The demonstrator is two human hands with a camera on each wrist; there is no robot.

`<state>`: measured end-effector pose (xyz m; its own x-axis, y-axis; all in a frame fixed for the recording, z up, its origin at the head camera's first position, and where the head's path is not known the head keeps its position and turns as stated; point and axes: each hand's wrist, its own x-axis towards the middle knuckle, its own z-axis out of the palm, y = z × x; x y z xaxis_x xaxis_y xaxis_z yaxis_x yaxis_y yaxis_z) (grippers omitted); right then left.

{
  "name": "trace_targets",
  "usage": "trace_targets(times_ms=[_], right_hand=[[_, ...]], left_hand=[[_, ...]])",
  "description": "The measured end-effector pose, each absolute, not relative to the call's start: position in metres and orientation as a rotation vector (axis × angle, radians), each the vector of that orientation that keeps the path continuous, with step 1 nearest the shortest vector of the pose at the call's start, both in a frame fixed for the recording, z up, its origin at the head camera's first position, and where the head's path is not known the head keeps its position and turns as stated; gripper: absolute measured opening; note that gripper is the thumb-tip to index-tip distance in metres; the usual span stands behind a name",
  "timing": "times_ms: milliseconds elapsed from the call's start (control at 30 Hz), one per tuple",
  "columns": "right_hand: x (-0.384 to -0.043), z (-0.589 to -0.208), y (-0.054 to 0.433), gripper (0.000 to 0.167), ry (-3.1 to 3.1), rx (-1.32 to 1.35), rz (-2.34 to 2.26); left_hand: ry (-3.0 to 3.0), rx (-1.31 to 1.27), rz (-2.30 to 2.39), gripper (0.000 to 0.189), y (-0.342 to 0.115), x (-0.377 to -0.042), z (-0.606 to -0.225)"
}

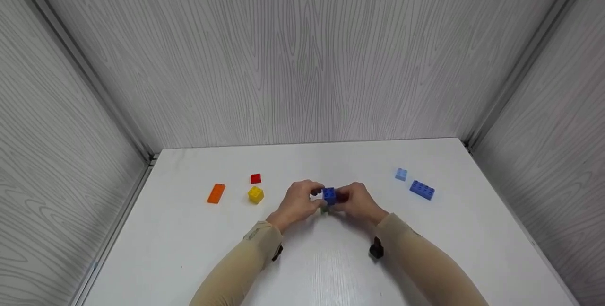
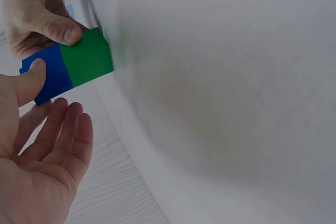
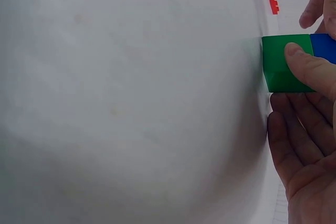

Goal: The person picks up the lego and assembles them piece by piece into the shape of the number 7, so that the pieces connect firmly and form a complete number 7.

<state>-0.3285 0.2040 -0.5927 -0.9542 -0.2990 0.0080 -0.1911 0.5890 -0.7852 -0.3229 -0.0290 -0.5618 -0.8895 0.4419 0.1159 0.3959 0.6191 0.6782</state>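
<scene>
In the middle of the white table, a blue toy building brick (image 1: pixel 329 194) is stacked on a green brick (image 2: pixel 90 62). The green one stands at the table surface. My left hand (image 1: pixel 298 201) is at the left of the stack, its thumb pressed to the blue brick's face and its index finger near the opposite side; its other fingers curve loosely below, in the left wrist view. From the right, my right hand (image 1: pixel 358 200) grips the green brick, thumb flat on its face and fingers behind. Seen from the head, the hands mostly hide the green brick.
To the left lie an orange flat brick (image 1: pixel 216 193), a yellow brick (image 1: pixel 255 195) and a small red brick (image 1: pixel 255 179). On the right are a light blue brick (image 1: pixel 401 174) and a long blue brick (image 1: pixel 422 189). Grey wood-grain panels (image 1: pixel 302 60) enclose the table's back and sides.
</scene>
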Motion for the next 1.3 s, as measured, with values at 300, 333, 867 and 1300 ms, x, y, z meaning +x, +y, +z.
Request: trace_targets(times_ms=[300,333,867,1300], right_hand=[[-0.326,-0.596,0.206,0.036,2.658,-0.371,-1.329],[-0.326,-0.596,0.206,0.037,2.658,-0.364,-1.332],[-0.327,-0.593,0.206,0.042,2.601,-0.37,-1.366],[-0.326,-0.589,0.202,0.041,2.645,-0.305,-1.318]], left_hand=[[2.742,0.653,1.199,0.043,-0.053,-0.326,-0.557],[2.742,0.643,1.204,0.043,-0.056,-0.326,-0.556],[2.907,0.625,1.067,0.033,-0.101,-0.323,-0.538],[3.037,0.535,0.993,0.032,-0.147,-0.327,-0.539]])
